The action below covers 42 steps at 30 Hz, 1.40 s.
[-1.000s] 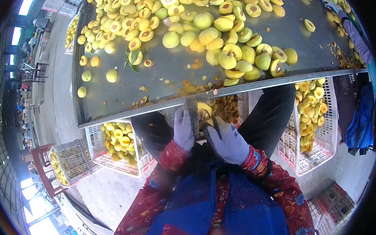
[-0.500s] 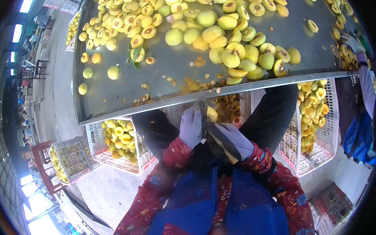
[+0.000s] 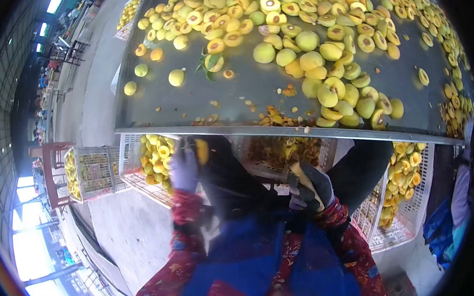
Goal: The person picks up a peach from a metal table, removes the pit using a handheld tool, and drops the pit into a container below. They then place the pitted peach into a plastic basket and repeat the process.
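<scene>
My left hand (image 3: 184, 169), in a pale glove and smeared by motion, is over the left crate (image 3: 132, 158) of fruit halves. A yellow peach half (image 3: 201, 151) shows at its fingertips, and a dark patch beside it is too blurred to name. Over my lap, my right hand (image 3: 304, 197) is gloved and curled around a dark pad with a tan edge (image 3: 307, 181); whether anything else is in it is hidden. Whole and halved yellow peaches (image 3: 331, 94) lie on the metal table (image 3: 238, 130) before me.
Between my knees stands a crate with brown and yellow scraps (image 3: 285, 150). Another crate (image 3: 421, 198) of halves is by my right knee. Farther left are a stacked crate (image 3: 97, 175) and a reddish-brown stand (image 3: 51, 173). A co-worker's sleeve (image 3: 461, 192) is at the far right.
My left hand has swung left, from the middle of my lap to the left crate, with the yellow half. My right hand has moved slightly right, and the view has turned.
</scene>
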Available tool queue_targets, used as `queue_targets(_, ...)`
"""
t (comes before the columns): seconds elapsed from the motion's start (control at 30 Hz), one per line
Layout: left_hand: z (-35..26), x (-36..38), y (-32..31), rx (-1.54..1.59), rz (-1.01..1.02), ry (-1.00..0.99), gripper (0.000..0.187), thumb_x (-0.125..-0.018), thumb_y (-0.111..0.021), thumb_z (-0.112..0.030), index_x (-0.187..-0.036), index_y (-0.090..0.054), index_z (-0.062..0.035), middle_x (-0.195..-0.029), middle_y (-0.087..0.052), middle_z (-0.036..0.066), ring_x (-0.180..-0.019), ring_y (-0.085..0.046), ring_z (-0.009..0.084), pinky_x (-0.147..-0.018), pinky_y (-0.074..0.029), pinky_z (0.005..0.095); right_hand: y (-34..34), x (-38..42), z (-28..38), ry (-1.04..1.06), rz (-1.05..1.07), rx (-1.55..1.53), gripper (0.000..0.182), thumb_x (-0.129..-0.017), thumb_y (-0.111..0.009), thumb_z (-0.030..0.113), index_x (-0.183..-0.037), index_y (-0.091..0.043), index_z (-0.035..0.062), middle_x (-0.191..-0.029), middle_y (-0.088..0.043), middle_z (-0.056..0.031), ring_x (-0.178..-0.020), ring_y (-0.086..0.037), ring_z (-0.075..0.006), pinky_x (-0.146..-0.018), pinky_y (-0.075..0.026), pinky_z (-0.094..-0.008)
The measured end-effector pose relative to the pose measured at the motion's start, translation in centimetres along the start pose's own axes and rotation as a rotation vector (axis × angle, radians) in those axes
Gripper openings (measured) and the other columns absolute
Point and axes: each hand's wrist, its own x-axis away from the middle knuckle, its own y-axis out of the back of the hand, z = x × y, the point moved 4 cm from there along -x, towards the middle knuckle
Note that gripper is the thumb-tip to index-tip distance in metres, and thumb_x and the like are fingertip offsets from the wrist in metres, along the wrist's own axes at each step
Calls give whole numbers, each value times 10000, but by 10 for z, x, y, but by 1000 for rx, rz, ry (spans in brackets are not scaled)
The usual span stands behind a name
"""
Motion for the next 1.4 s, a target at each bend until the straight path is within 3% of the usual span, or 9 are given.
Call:
queue_targets(0.03, -49, -14, 36, -545, 247, 246, 535, -883, -509, -387, -1232, -460, 16, -1244, -472, 271, -1026, -553, 392, -824, -467, 452, 3, 0, 2, -46, 21, 9, 409, -948, -408, 421, -866, -554, 48, -496, -426, 23, -367, -364, -93, -400, -318, -228)
queue_targets(0.1, 1, -26, 68, -1033, 36, 92, 567, -864, -520, -427, -1268, -456, -35, -1298, -415, 267, -1110, -473, 446, -922, -399, 484, 5, 0, 0, -139, 60, 22, 332, -947, -459, 354, -870, -572, 51, -614, -482, -3, -449, -410, -88, -420, -344, -222)
queue_targets(0.23, -23, -99, 34, -529, 211, -78, 586, -857, -532, -405, -1275, -438, -5, -1300, -420, 265, -1157, -444, 424, -969, -369, 448, -11, 0, 6, -117, -111, 314, 318, -953, -451, 321, -848, -555, 40, -603, -480, 0, -457, -436, -91, -427, -370, -241)
queue_targets(0.53, -37, -255, -142, -702, 551, -519, 769, -717, -656, -344, -1363, -330, -84, -1247, -509, 178, -1103, -523, 333, -923, -427, 390, -1, 6, 10, 44, -266, 457, 359, -929, -482, 400, -820, -530, 62, -489, -395, 26, -361, -350, -90, -400, -299, -232)
queue_targets(0.73, -48, -233, -118, -596, 736, -333, 501, -770, -633, -210, -1221, -490, -43, -986, -648, 133, -878, -630, 320, -758, -511, 374, -1, -1, 12, 25, -305, 450, 337, -912, -525, 393, -799, -535, 75, -498, -411, 22, -385, -378, -94, -413, -316, -246)
queue_targets(0.83, -52, -188, -93, 153, 817, 88, 343, -854, -577, -173, -1150, -533, -5, -1018, -635, 124, -850, -645, 270, -728, -527, 362, -7, -8, 16, 58, -295, 492, 323, -904, -546, 382, -791, -533, 79, -509, -427, 19, -398, -395, -92, -415, -324, -242)
queue_targets(1.03, -87, -117, -65, 1062, 758, 279, 272, -908, -517, -143, -1129, -556, 11, -1071, -596, 84, -952, -606, 183, -780, -511, 308, 9, -22, 15, 212, -235, 676, 256, -927, -520, 254, -925, -547, 0, -677, -521, -19, -553, -518, -111, -499, -401, -273)
queue_targets(1.27, -135, -13, -40, -272, 795, -959, 427, -813, -615, -230, -1184, -549, -27, -1093, -607, 161, -993, -604, 298, -854, -485, 354, -1, -21, 28, 243, -294, 424, 290, -940, -492, 342, -885, -563, 66, -637, -502, 6, -547, -480, -79, -473, -358, -228)
queue_targets(1.4, -118, -73, -42, -191, 767, -172, 556, -808, -609, -343, -1276, -477, -73, -1099, -600, 185, -1026, -582, 343, -883, -460, 404, 11, -15, 25, 269, -332, 295, 243, -932, -511, 297, -916, -552, 59, -594, -478, -8, -458, -444, -91, -410, -328, -223)
